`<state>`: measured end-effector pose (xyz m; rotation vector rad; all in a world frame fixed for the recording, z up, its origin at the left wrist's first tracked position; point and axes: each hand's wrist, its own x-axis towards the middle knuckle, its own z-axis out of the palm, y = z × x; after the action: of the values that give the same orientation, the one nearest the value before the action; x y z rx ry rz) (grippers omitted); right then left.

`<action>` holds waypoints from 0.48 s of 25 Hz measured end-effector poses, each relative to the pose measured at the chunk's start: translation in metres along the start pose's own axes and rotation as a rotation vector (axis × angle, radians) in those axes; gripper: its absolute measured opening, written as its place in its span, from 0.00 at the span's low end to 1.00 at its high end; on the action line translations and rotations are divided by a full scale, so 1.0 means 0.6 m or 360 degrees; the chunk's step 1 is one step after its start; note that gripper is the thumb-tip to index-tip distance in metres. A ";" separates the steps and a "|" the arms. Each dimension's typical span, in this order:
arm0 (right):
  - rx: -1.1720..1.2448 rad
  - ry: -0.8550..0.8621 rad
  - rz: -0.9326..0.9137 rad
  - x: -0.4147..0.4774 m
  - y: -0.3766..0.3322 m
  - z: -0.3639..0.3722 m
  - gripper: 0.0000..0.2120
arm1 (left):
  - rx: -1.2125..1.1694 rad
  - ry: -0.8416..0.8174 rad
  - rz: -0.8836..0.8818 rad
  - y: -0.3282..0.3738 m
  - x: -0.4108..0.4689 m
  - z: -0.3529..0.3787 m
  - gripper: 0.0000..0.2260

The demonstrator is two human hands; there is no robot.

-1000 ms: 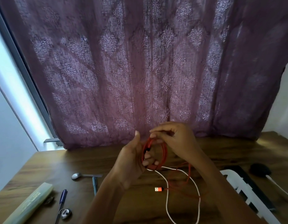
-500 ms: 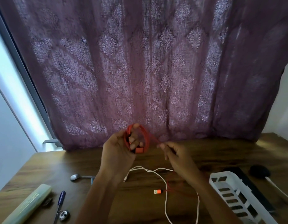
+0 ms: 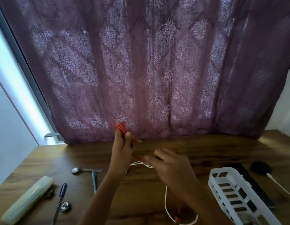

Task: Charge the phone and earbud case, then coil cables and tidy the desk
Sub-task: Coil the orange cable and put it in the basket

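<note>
My left hand point(image 3: 122, 147) is raised above the wooden desk point(image 3: 198, 150) with a red cable point(image 3: 120, 127) looped around its fingers in a coil. A red strand runs from the coil down to my right hand point(image 3: 172, 168), which pinches it just right of the left wrist; this hand is blurred. The cable's loose end with its red plug point(image 3: 177, 219) lies on the desk near the bottom edge. A white cable point(image 3: 166, 202) curls on the desk under my right arm.
A white slotted basket point(image 3: 228, 192) sits at the right, beside a black flat object point(image 3: 248, 176) and a black round item point(image 3: 260, 167) with a white lead. At the left lie a spoon point(image 3: 79, 170), two pens point(image 3: 61, 194), a pale case point(image 3: 27, 198) and a small metal piece point(image 3: 65, 206).
My left hand turned edge-on with the red coil. My right hand dropped lower and nearer, drawing the red strand along. The view tilted down slightly.
</note>
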<state>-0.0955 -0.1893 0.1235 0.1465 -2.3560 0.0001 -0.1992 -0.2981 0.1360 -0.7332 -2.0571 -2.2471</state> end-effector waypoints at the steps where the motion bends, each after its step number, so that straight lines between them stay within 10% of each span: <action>1: -0.0025 0.0042 -0.0043 0.011 0.002 -0.012 0.09 | 0.0057 -0.0078 0.0002 -0.006 -0.004 0.002 0.04; 12: 0.0528 0.0254 0.0081 0.071 0.085 -0.040 0.11 | -0.0483 -0.0992 -0.0371 0.041 -0.030 0.008 0.13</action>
<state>-0.1138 -0.1424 0.1725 0.2381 -2.1835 0.4135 -0.1739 -0.3026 0.1528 -1.4427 -2.1263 -2.7689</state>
